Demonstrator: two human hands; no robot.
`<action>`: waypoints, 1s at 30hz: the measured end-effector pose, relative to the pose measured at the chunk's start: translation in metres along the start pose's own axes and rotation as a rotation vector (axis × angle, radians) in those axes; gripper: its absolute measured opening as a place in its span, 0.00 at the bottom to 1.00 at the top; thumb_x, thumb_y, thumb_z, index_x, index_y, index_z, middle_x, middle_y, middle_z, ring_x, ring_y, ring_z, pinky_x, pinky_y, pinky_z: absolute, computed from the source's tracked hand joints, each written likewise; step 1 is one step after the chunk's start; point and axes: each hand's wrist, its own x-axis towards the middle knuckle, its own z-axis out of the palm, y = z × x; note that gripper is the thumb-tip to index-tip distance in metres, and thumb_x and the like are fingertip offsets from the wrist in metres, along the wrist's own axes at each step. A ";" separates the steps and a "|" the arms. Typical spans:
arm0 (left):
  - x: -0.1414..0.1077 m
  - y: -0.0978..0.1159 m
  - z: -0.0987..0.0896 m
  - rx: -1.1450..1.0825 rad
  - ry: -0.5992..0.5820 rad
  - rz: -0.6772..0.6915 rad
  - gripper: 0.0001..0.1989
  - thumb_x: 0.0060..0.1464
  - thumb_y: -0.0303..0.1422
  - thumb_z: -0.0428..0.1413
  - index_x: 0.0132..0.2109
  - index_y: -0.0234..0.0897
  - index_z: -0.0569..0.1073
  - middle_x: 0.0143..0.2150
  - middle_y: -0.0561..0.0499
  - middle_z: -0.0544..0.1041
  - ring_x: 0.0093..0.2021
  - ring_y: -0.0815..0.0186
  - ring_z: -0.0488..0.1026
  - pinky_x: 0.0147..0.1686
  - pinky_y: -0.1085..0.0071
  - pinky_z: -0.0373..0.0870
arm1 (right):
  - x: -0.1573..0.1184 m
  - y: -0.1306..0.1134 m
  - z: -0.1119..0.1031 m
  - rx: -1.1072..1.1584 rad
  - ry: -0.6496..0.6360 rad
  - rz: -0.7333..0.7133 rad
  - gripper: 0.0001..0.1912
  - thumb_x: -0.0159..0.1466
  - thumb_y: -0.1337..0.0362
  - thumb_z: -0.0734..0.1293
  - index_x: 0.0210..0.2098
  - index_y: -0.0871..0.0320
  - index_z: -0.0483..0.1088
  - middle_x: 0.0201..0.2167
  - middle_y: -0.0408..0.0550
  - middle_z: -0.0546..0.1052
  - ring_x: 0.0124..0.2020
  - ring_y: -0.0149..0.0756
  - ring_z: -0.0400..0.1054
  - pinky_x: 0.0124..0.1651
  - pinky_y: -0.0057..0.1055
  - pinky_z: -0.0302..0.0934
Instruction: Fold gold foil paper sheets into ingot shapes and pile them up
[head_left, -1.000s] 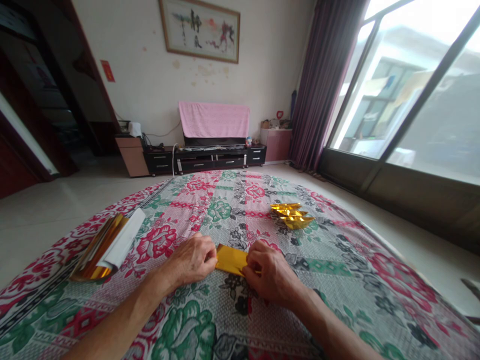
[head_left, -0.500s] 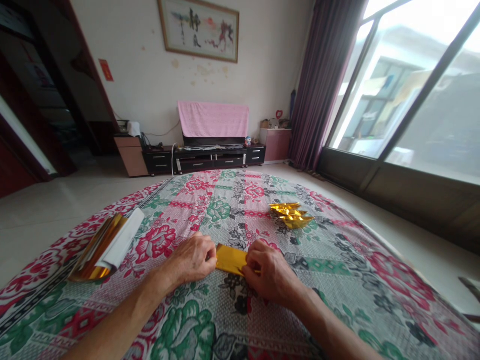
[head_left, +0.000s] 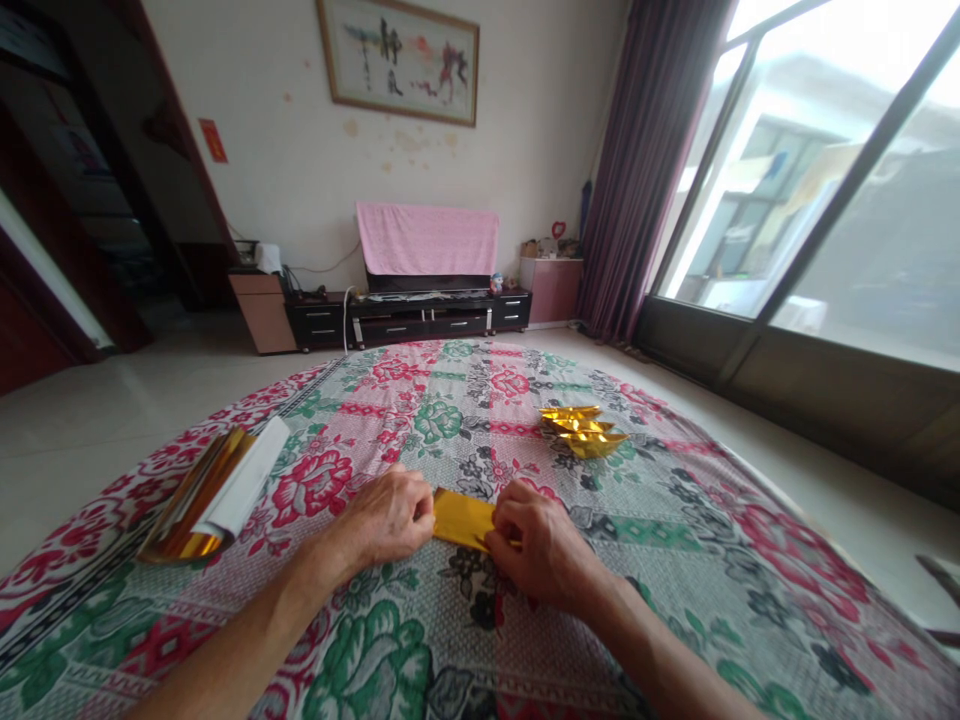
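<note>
A folded strip of gold foil paper (head_left: pixel 463 518) lies low over the flowered tablecloth, stretched between my two hands. My left hand (head_left: pixel 396 512) is closed on its left end, fingers curled in. At the right end, my right hand (head_left: pixel 531 538) pinches the paper, and its fingers cover that edge. Beyond my right hand sit several folded gold paper ingots (head_left: pixel 589 434), grouped together. To the left rests a stack of gold and white paper sheets (head_left: pixel 217 495), bent over at one side.
The round table wears a patterned tablecloth (head_left: pixel 375 650). Past its far edge stand a low black TV cabinet (head_left: pixel 420 322) and a TV under a pink cloth (head_left: pixel 427 238). A purple curtain (head_left: pixel 645 170) and a large window are on the right.
</note>
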 end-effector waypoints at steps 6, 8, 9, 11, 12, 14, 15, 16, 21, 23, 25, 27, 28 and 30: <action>0.000 0.000 0.001 0.003 0.008 -0.006 0.06 0.47 0.30 0.49 0.27 0.37 0.70 0.28 0.51 0.73 0.34 0.64 0.66 0.33 0.70 0.58 | -0.001 0.004 -0.006 0.067 -0.050 -0.016 0.06 0.54 0.71 0.63 0.22 0.61 0.65 0.28 0.44 0.67 0.29 0.26 0.60 0.31 0.25 0.53; 0.000 0.000 0.001 0.001 0.010 -0.005 0.06 0.47 0.30 0.49 0.26 0.37 0.70 0.28 0.51 0.73 0.34 0.64 0.66 0.33 0.70 0.58 | -0.002 0.007 -0.010 0.097 -0.078 -0.039 0.05 0.54 0.72 0.63 0.22 0.61 0.66 0.29 0.44 0.68 0.30 0.26 0.61 0.32 0.24 0.54; 0.000 0.000 0.001 0.000 0.012 -0.002 0.06 0.47 0.30 0.49 0.27 0.37 0.70 0.29 0.51 0.73 0.34 0.64 0.66 0.33 0.70 0.58 | -0.002 0.008 -0.013 0.107 -0.091 -0.051 0.05 0.53 0.72 0.63 0.21 0.62 0.66 0.30 0.44 0.69 0.30 0.26 0.61 0.33 0.24 0.55; 0.000 0.000 0.002 -0.002 0.017 0.001 0.06 0.47 0.30 0.49 0.27 0.37 0.70 0.29 0.51 0.73 0.34 0.64 0.66 0.33 0.70 0.58 | -0.002 0.011 -0.020 0.116 -0.117 -0.067 0.06 0.53 0.73 0.63 0.21 0.62 0.67 0.31 0.45 0.70 0.30 0.26 0.61 0.33 0.24 0.55; 0.000 0.000 0.002 -0.001 0.018 0.003 0.06 0.47 0.30 0.49 0.27 0.37 0.70 0.29 0.51 0.73 0.34 0.64 0.66 0.33 0.70 0.58 | -0.003 0.011 -0.023 0.117 -0.138 -0.070 0.06 0.53 0.73 0.63 0.21 0.62 0.67 0.32 0.45 0.70 0.30 0.25 0.61 0.32 0.24 0.55; 0.000 0.000 0.002 0.004 0.021 0.005 0.06 0.47 0.29 0.49 0.27 0.37 0.70 0.29 0.51 0.73 0.34 0.64 0.66 0.33 0.70 0.58 | -0.003 0.012 -0.029 0.113 -0.184 -0.068 0.05 0.52 0.73 0.63 0.21 0.63 0.69 0.32 0.45 0.70 0.28 0.24 0.60 0.30 0.23 0.54; 0.000 0.000 0.002 0.006 0.022 0.005 0.06 0.47 0.29 0.49 0.26 0.37 0.70 0.28 0.51 0.73 0.34 0.65 0.66 0.33 0.70 0.59 | -0.003 0.013 -0.031 0.111 -0.201 -0.065 0.05 0.52 0.73 0.64 0.21 0.63 0.70 0.32 0.45 0.70 0.28 0.24 0.60 0.30 0.23 0.54; 0.000 0.000 0.002 0.006 0.022 0.006 0.06 0.47 0.29 0.49 0.26 0.37 0.70 0.28 0.51 0.73 0.34 0.65 0.66 0.34 0.70 0.59 | -0.003 0.014 -0.033 0.112 -0.208 -0.059 0.04 0.52 0.73 0.64 0.22 0.62 0.70 0.34 0.45 0.70 0.28 0.24 0.60 0.30 0.23 0.54; 0.001 0.001 0.001 0.009 0.021 0.017 0.07 0.48 0.29 0.49 0.26 0.36 0.69 0.28 0.50 0.72 0.34 0.65 0.66 0.34 0.70 0.59 | -0.003 0.018 -0.035 0.115 -0.188 -0.051 0.02 0.51 0.72 0.67 0.23 0.62 0.72 0.39 0.47 0.69 0.31 0.25 0.61 0.32 0.24 0.55; 0.001 0.002 -0.001 0.009 0.023 0.022 0.07 0.48 0.28 0.49 0.26 0.36 0.69 0.28 0.50 0.72 0.34 0.65 0.65 0.34 0.70 0.60 | -0.003 0.018 -0.035 0.097 -0.188 -0.072 0.02 0.50 0.72 0.67 0.23 0.61 0.73 0.35 0.46 0.68 0.31 0.25 0.61 0.32 0.24 0.54; 0.000 0.003 -0.002 0.008 0.023 0.025 0.07 0.48 0.28 0.48 0.26 0.36 0.69 0.28 0.50 0.72 0.34 0.66 0.65 0.34 0.70 0.60 | -0.003 0.017 -0.036 0.075 -0.191 -0.084 0.02 0.50 0.71 0.68 0.23 0.61 0.73 0.31 0.45 0.67 0.30 0.25 0.60 0.31 0.23 0.53; 0.000 0.004 -0.003 0.012 0.021 0.020 0.07 0.48 0.28 0.48 0.26 0.36 0.69 0.28 0.50 0.72 0.33 0.66 0.65 0.35 0.70 0.60 | -0.004 0.016 -0.037 0.057 -0.201 -0.081 0.02 0.50 0.71 0.68 0.22 0.62 0.73 0.29 0.44 0.66 0.29 0.25 0.59 0.30 0.23 0.52; 0.000 0.005 -0.004 0.014 0.020 0.016 0.07 0.49 0.29 0.48 0.26 0.36 0.69 0.28 0.50 0.72 0.33 0.66 0.65 0.35 0.70 0.60 | -0.004 0.016 -0.037 0.051 -0.206 -0.076 0.02 0.50 0.71 0.68 0.22 0.62 0.73 0.28 0.44 0.66 0.28 0.25 0.58 0.29 0.23 0.51; 0.000 0.005 -0.004 0.015 0.017 0.011 0.07 0.49 0.29 0.48 0.26 0.36 0.68 0.28 0.50 0.72 0.34 0.65 0.65 0.35 0.70 0.60 | -0.004 0.015 -0.039 0.047 -0.215 -0.065 0.02 0.50 0.72 0.67 0.22 0.61 0.73 0.28 0.43 0.66 0.28 0.24 0.58 0.28 0.23 0.50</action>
